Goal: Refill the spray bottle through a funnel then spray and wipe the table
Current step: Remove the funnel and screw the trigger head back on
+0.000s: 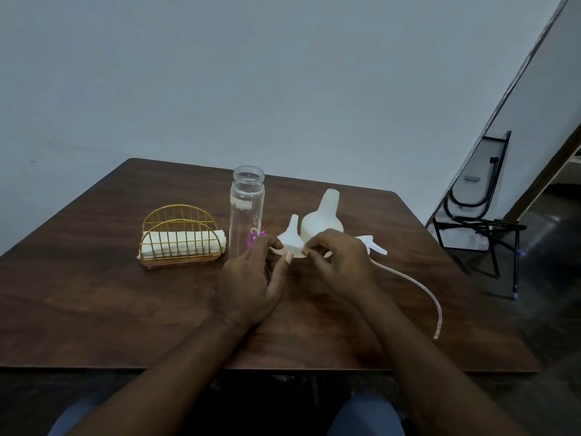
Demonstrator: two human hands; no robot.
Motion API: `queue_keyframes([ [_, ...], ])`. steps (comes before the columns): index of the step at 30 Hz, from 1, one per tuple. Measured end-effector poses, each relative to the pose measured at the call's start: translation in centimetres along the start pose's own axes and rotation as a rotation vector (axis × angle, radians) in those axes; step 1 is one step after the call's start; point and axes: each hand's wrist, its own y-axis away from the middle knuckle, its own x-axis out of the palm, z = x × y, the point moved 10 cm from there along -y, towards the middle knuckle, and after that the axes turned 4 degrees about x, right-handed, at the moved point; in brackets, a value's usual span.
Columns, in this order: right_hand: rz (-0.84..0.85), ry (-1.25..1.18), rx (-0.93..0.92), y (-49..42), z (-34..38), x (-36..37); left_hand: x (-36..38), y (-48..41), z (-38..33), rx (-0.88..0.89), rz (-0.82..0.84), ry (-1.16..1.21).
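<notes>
Dark wood-grain table against a plain grey-blue wall, seen from the head camera; near edge running across the lower frame, right edge angling back toward a folded black-framed chair leaning at the wall, bare tabletop open to the left and near side of the hands. Near mid-table, a white funnel turned upside down, spout pointing up and slightly away, long axis close to vertical, wide rim low between both hands. Left hand with thumb and fingers pinched on the funnel's rim from the left; right hand with fingertips closed on the rim from the right. Just behind the funnel, a translucent white spray bottle, upright, neck open, bulbous body narrowing to the top. To its right, the detached trigger head lying flat, partly hidden by the right hand, its pale dip tube curving toward the near right corner. Left of the funnel, a tall clear bottle, uncapped, upright, purple print low on its side. Farther left, a gold wire holder on a wooden base, filled with folded white napkins.
</notes>
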Motion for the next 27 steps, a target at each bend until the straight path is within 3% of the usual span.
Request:
queue_keyframes([
  [8,0.17,0.271,-0.149,2.3,0.6,3.7,1.0,0.1,0.1,0.01,0.059,-0.011],
  [21,0.144,0.29,-0.105,2.7,1.4,4.4,3.2,0.1,0.5,0.0,0.261,-0.163],
  [27,0.232,0.287,-0.017,2.3,0.8,5.0,3.8,0.3,0.2,0.02,0.294,-0.193],
])
